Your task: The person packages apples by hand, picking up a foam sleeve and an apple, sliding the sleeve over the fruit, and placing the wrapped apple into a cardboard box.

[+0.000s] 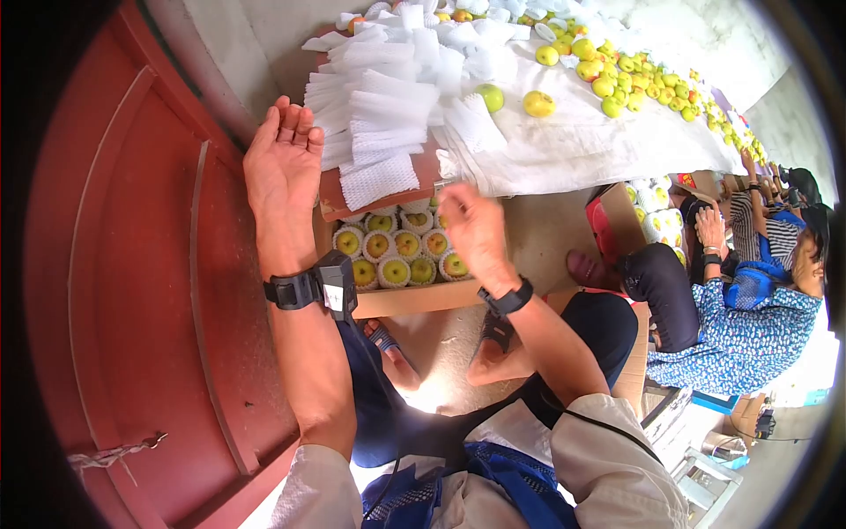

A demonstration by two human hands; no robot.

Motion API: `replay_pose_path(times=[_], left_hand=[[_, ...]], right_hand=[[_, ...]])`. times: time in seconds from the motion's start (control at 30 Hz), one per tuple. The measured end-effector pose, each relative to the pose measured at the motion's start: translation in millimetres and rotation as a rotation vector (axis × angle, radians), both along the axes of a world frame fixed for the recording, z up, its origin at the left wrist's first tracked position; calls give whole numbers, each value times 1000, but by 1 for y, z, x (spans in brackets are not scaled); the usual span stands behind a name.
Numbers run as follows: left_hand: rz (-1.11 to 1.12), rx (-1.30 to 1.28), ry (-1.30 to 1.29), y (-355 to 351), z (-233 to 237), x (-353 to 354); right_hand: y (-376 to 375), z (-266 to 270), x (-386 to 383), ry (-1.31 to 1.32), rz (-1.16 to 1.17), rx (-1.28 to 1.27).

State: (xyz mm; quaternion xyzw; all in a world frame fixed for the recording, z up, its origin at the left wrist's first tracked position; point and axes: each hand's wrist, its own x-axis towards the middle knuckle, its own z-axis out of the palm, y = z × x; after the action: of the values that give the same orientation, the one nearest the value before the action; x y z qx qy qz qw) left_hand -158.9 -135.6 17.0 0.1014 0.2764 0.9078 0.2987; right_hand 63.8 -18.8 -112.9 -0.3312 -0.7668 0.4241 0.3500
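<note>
Toward upper left, the left hand point(286, 159) is palm-up, fingers loosely curled, beside foam nets point(383, 115); over boxed apples point(407, 244), the right hand point(476, 231) blurs, grip unclear.

door point(159, 220) red. foam nets point(379, 181) white, with tiny holes all over. cloth point(608, 154) white. loose apples point(589, 70) yellow and green, some with red bits. one big apple point(490, 98) just green. box point(414, 304) brown. boxed apples point(406, 243) yellow-green, reddish spots in middle. wrist straps point(507, 301) black. near sleeve point(608, 454) creamy white. co-worker's top point(749, 348) blue, little white marks. farther top point(781, 238) dark and white stripes.
</note>
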Motion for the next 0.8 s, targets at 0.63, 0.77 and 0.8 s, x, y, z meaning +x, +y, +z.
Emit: replay_pose_path(times=[0.63, 0.77, 0.8], left_hand=[[-33, -49, -13, 19, 2, 24], [-53, -80, -1, 23, 1, 31], [-66, -84, 9, 25, 1, 32]], right_hand=[[138, 37, -22, -419, -222, 287], [157, 21, -35, -157, -233, 274], [161, 22, -37, 4, -216, 225]])
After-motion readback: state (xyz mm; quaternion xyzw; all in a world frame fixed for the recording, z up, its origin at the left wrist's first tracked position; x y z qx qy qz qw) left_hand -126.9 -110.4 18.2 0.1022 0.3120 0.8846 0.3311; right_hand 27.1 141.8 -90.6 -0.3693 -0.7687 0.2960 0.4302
